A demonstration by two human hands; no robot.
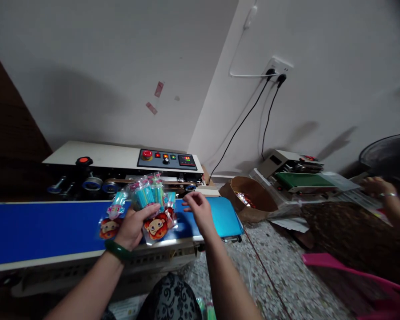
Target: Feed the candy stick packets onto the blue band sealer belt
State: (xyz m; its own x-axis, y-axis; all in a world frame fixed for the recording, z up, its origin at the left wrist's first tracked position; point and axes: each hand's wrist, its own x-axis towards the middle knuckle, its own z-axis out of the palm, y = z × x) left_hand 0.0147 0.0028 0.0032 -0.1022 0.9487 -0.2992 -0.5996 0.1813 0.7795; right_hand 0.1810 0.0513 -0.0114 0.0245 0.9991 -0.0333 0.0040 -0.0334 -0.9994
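Observation:
My left hand (133, 224), with a green bangle at the wrist, grips a fanned bunch of clear plastic packets (146, 200). They hold teal and pink items and have cartoon faces printed on them. I hold them over the blue conveyor belt (43, 229) of a band sealing machine (120, 166). My right hand (200, 211) hovers just right of the packets, fingers apart and holding nothing.
The sealer's control panel (168, 159) has a red button and a lit display. A brown bin (250, 198) stands right of the belt. A second sealer with a green belt (303, 180) sits further right, where another person's hand (380, 186) works. Black cables (250, 113) hang from a wall socket.

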